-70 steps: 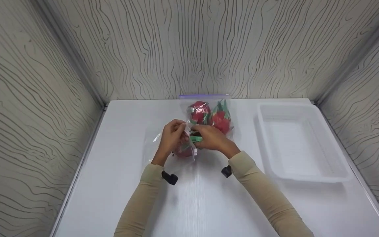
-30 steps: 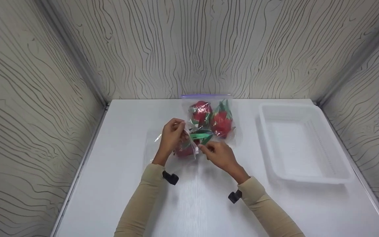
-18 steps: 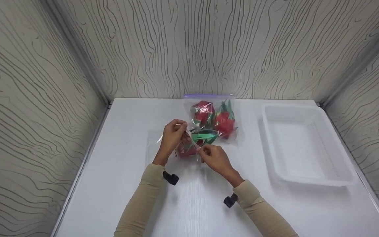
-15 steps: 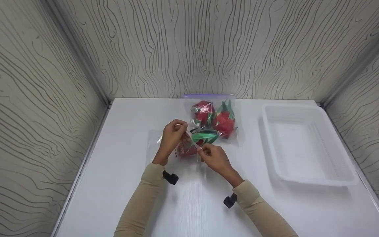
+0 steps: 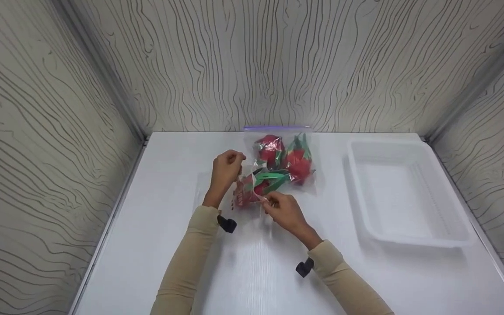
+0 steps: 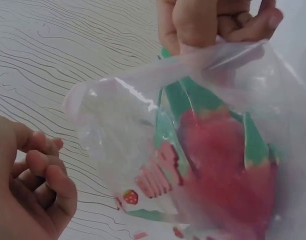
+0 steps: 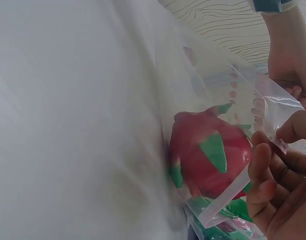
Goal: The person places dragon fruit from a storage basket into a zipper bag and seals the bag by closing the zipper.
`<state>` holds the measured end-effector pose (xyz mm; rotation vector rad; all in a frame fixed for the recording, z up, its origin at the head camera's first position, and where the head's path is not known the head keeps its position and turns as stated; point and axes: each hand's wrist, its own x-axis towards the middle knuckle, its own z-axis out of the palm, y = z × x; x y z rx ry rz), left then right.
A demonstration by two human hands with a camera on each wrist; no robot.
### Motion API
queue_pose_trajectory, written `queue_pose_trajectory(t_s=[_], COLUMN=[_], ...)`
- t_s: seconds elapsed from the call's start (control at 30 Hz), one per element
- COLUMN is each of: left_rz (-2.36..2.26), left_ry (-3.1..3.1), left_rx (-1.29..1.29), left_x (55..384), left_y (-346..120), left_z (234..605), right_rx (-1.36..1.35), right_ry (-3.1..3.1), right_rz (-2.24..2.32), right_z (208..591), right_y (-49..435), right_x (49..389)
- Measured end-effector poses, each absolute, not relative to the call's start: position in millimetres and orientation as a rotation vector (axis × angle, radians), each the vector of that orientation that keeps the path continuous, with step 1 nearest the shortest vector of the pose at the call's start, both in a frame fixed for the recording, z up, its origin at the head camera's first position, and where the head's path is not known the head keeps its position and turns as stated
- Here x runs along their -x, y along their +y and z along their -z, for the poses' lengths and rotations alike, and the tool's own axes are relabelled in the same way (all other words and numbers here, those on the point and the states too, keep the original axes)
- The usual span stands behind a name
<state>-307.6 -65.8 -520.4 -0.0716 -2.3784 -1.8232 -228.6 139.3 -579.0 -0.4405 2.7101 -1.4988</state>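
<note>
A clear zip bag (image 6: 118, 100) printed with small strawberries and pinkish lettering lies near the middle of the white table. Inside it is a red dragon fruit (image 6: 212, 155) with green scales; its leafy end points toward the bag's mouth. My right hand (image 5: 285, 211) pinches the edge of the bag's mouth between thumb and fingers. My left hand (image 5: 225, 171) hovers beside the opposite end of the mouth, fingers loosely curled and holding nothing. The left wrist view shows a gap between this hand and the plastic.
Behind, a second zip bag (image 5: 277, 128) with a purple strip holds two red-and-green dragon fruits (image 5: 298, 164). At the right a white plastic basket (image 5: 409, 241) stands on the table (image 5: 155, 245). Patterned panels (image 5: 234, 65) enclose the back and sides.
My right hand moved from the fruit's leaves to the near end of the bag's mouth and pinched it. My left hand has let go of the far end and lifted slightly away.
</note>
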Motion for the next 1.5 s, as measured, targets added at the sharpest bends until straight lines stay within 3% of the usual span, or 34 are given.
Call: queue_pose_trajectory(t_s=[0.6, 1.5], left_rz=[1.297, 1.149], left_ry=[-2.837, -3.120], left_rx=[0.444, 0.514], left_x=[346.2, 345.0], left_y=[-31.6, -13.3], left_z=[510.5, 534.9], right_rx=[0.535, 0.546], right_ry=[2.784, 2.869], right_rz=[1.459, 1.378], right_z=[582.6, 584.9], right_y=[137.4, 136.3], right_x=[227.5, 223.2])
